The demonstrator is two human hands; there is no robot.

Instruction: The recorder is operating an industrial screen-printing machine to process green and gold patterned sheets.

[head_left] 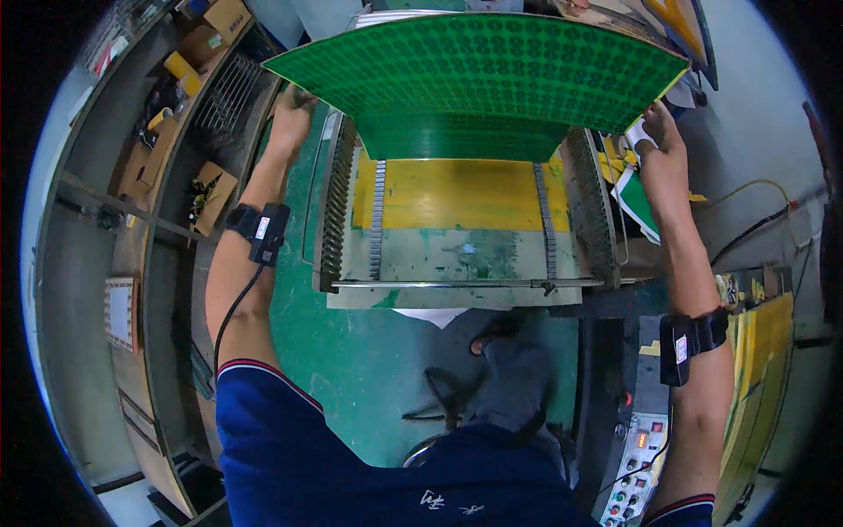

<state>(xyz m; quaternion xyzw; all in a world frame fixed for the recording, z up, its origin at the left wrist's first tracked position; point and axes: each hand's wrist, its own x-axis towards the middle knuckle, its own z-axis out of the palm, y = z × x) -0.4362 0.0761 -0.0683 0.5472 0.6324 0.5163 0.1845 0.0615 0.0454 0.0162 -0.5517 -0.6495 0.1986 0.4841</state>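
A large green circuit-board panel (479, 70) with rows of repeated round patterns is held up between my hands, tilted, its long side running across the view. My left hand (294, 105) grips its left end, with the fingers partly hidden behind it. At the right end, my right hand (665, 145) is closed on the panel's edge. Beneath it stands a drying rack (341, 202) with slotted sides and a yellow and pale, green-stained base (448, 195). More green panel surface (465, 140) shows lower down at the rack's far end; I cannot tell whether that is a separate panel.
Wooden shelves (162, 202) with boxes and rolls line the left. A metal bar (465, 284) crosses the rack's near end. A button-covered control panel (634, 474) is at the lower right. White and green sheets (637, 202) lie beside my right forearm. A chair (443, 395) stands below the rack.
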